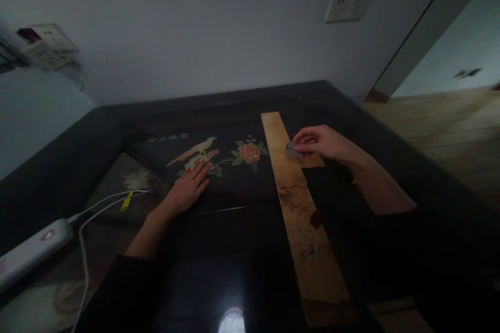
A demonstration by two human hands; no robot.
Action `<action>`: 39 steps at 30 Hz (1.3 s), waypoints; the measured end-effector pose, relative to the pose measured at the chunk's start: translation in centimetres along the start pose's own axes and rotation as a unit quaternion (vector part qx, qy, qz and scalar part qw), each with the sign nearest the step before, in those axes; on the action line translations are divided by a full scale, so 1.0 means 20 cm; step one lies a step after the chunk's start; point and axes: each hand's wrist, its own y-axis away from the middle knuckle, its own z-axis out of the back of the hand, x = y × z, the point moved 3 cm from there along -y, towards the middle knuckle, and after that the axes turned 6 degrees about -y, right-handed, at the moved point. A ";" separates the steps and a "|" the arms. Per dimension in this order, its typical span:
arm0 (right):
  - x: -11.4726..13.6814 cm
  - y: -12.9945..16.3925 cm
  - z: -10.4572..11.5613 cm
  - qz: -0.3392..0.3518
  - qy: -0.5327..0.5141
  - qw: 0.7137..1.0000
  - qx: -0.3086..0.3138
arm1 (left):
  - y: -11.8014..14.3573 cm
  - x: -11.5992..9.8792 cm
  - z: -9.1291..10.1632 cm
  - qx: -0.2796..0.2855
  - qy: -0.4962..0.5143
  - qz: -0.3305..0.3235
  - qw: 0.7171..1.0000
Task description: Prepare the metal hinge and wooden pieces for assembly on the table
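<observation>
My left hand (188, 188) lies flat, palm down, fingers together, on a dark glossy table (234, 239) beside an inlaid bird-and-flower picture (219, 153). My right hand (320, 143) pinches a small grey object (294, 150) over a long tan strip (302, 213) that runs from the far middle of the table toward the near edge. What the small object is cannot be made out.
A white power strip (33, 252) with white cables (101, 205) lies at the table's left edge. A wall socket (348, 7) sits on the wall behind. A wooden floor (449, 130) opens to the right. A bright light reflection (232, 320) shows near the front edge.
</observation>
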 end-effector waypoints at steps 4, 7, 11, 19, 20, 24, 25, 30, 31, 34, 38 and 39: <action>0.12 -0.13 -0.33 0.028 0.003 0.994 0.102 | 0.00 -0.05 0.03 -0.013 0.047 -0.008 0.999; 0.16 -0.29 -0.58 0.029 0.120 0.984 0.127 | 0.00 -0.05 0.08 -0.041 0.129 -0.009 0.991; 0.16 -0.48 -0.84 0.028 0.216 0.971 0.101 | -0.01 -0.05 0.11 -0.077 0.210 0.000 0.975; 0.18 -0.60 -1.04 0.042 0.307 0.946 0.093 | -0.02 -0.02 0.10 -0.115 0.264 0.029 0.957; 0.19 -0.60 -1.05 0.049 0.324 0.941 0.089 | -0.02 -0.01 0.10 -0.124 0.274 0.049 0.953; 0.19 -0.56 -1.09 0.079 0.382 0.917 0.084 | -0.03 0.03 0.09 -0.161 0.270 0.115 0.942; 0.19 -0.56 -1.10 0.086 0.394 0.911 0.084 | -0.03 0.03 0.09 -0.170 0.261 0.120 0.943; 0.21 -0.54 -1.15 0.117 0.428 0.893 0.072 | -0.04 0.03 0.08 -0.185 0.215 0.088 0.955; 0.22 -0.54 -1.16 0.121 0.430 0.892 0.069 | -0.04 0.02 0.08 -0.182 0.208 0.082 0.957; 0.23 -0.53 -1.17 0.129 0.431 0.891 0.055 | -0.04 0.01 0.08 -0.172 0.191 0.071 0.964; 0.24 -0.49 -1.17 0.135 0.425 0.894 0.040 | -0.03 0.01 0.08 -0.165 0.178 0.064 0.968; 0.24 -0.49 -1.16 0.137 0.422 0.895 0.041 | -0.03 0.01 0.08 -0.162 0.176 0.062 0.969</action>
